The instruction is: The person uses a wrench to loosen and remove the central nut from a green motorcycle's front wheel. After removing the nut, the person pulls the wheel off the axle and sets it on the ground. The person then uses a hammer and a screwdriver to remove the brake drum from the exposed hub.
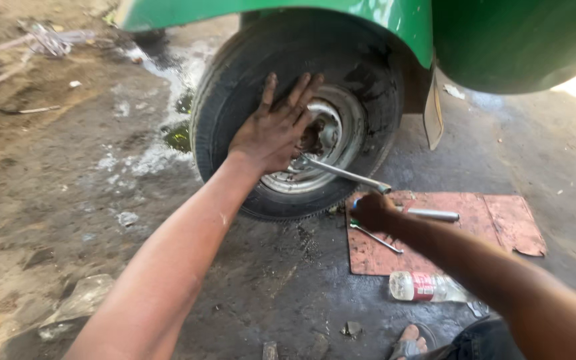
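One wheel [298,113] sits mounted under the green vehicle body [395,20], centre frame. Left hand [276,127] presses flat, fingers spread, on tyre and rim; right hand [373,211] clamps the wrench [345,175] handle, still on the hub, nuts not visibly removed.

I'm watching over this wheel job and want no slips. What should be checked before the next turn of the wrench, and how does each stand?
1. Left hand braced flat on the wheel: ok.
2. Right hand closed in a grip on the wrench handle: ok.
3. Wrench head seated squarely on the nut: cannot tell, the left hand hides it.
4. Spare tools lying on the red mat, close by: ok.
5. Plastic bottle near the foot: not ok.
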